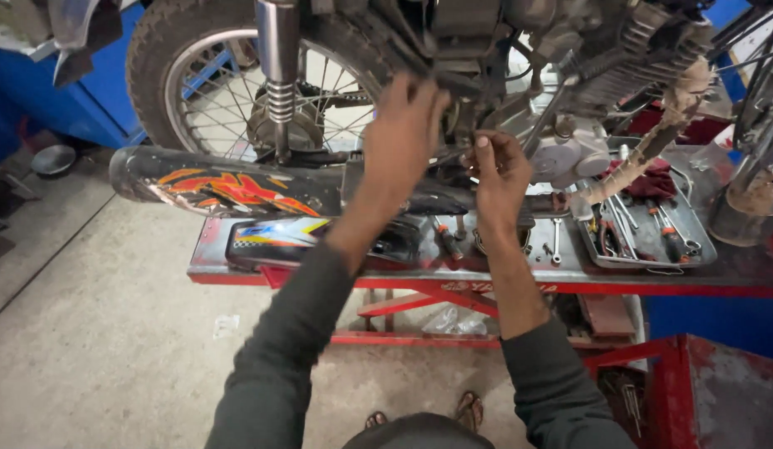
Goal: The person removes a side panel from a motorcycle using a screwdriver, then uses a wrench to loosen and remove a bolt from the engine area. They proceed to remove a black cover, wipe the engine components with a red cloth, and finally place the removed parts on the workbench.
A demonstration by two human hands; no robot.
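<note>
Two hands are reaching into a motorcycle (486,50) frame. The left hand (403,133) is resting with fingers spread; the right hand (498,170) is pinching something too small to tell.

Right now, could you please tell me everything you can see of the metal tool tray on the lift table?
The tool tray is a shallow, rectangular pan of dull grey metal with a raised rim, worn and grimy. It sits flat on the red lift table, to the right of both hands and below the motorcycle's engine. Inside lie loose hand tools, among them wrenches and a red-handled screwdriver. A dark red rag lies at its far edge. Neither hand touches it.
</note>
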